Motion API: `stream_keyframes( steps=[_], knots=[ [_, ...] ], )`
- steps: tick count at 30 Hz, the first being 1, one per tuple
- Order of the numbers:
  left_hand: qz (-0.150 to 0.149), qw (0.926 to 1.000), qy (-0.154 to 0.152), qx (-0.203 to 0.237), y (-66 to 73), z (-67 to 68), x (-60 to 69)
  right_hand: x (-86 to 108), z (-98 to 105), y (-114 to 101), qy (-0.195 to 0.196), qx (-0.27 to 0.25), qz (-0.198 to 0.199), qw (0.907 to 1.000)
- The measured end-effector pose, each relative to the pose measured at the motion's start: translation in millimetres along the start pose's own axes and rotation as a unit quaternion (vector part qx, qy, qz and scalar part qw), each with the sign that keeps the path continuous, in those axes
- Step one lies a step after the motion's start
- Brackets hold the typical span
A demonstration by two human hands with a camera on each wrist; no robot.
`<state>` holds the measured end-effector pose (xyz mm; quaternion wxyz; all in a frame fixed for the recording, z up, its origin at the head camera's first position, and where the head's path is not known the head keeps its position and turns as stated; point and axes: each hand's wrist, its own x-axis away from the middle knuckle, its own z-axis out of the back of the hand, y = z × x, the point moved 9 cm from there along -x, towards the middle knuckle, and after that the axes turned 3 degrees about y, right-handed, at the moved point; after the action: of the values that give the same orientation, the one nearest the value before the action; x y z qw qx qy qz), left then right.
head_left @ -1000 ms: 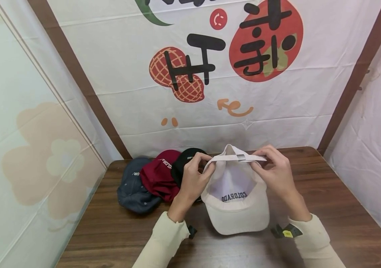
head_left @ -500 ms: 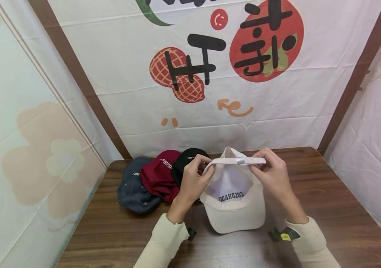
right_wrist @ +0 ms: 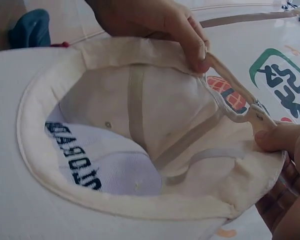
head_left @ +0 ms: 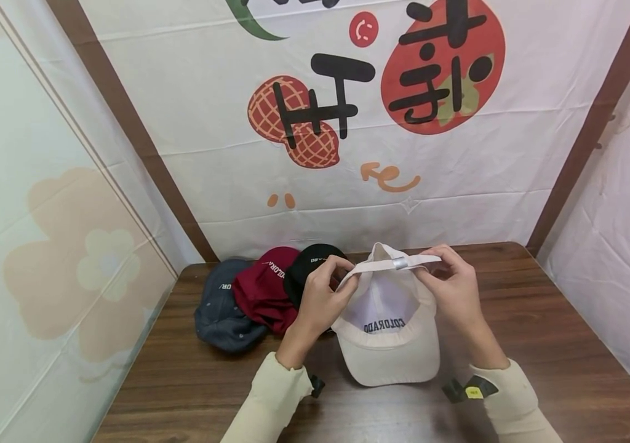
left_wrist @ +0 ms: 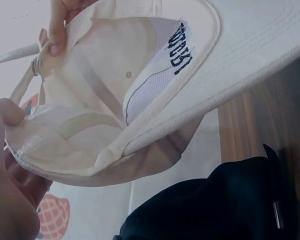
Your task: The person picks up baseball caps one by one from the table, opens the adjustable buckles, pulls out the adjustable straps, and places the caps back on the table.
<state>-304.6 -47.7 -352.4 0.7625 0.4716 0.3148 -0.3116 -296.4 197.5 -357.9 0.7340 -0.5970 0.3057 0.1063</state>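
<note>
A cream baseball cap point(head_left: 391, 364) hangs inside-up over the table, its brim toward me and its opening facing me. Reversed "COLORADO" stitching point(head_left: 384, 325) shows on the inner front. My left hand point(head_left: 319, 300) pinches the left side of the cap's back edge, close to one end of the adjuster strap point(head_left: 374, 266). On the opposite side my right hand point(head_left: 455, 288) pinches the edge near the strap's loose end. A metal buckle point(head_left: 400, 263) sits on the strap between both hands. In the right wrist view, the right thumb point(right_wrist: 275, 137) presses on the inner band.
Three more caps overlap at the table's back left: dark blue point(head_left: 225, 320), maroon point(head_left: 265, 292) and black point(head_left: 301, 267), the black one just behind my left hand. A printed white cloth point(head_left: 210, 184) hangs behind the wooden table point(head_left: 536, 344).
The cap has shifted slightly left along with my right hand since a second ago. Over the last half second the strap's right end has risen a little. Both hands keep their hold.
</note>
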Motion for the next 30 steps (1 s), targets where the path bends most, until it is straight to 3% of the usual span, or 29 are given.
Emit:
stream_keyframes(
  steps=[6,10,14,21,25,30],
  knots=[
    [-0.007,1.0000,-0.003,0.001,0.3,-2.2,0.6,-2.2,0,7,0.005,-0.021,-0.035,0.9991],
    [-0.006,0.9998,-0.008,0.017,0.9,-4.6,0.4,0.6,2,15,0.032,-0.032,-0.098,0.9942],
    [0.004,0.9997,-0.017,0.018,-0.4,-8.7,0.9,5.6,4,23,0.077,-0.050,-0.159,0.9830],
    [0.014,0.9995,-0.028,0.002,-0.3,-13.1,0.6,9.4,11,26,0.117,0.003,-0.185,0.9759],
    [0.015,0.9995,-0.028,0.000,0.2,-13.5,0.4,8.6,10,21,0.115,0.012,-0.156,0.9809],
    [0.014,0.9996,-0.026,-0.002,1.4,-14.0,-0.4,3.9,3,4,0.104,-0.008,-0.052,0.9932]
  ],
)
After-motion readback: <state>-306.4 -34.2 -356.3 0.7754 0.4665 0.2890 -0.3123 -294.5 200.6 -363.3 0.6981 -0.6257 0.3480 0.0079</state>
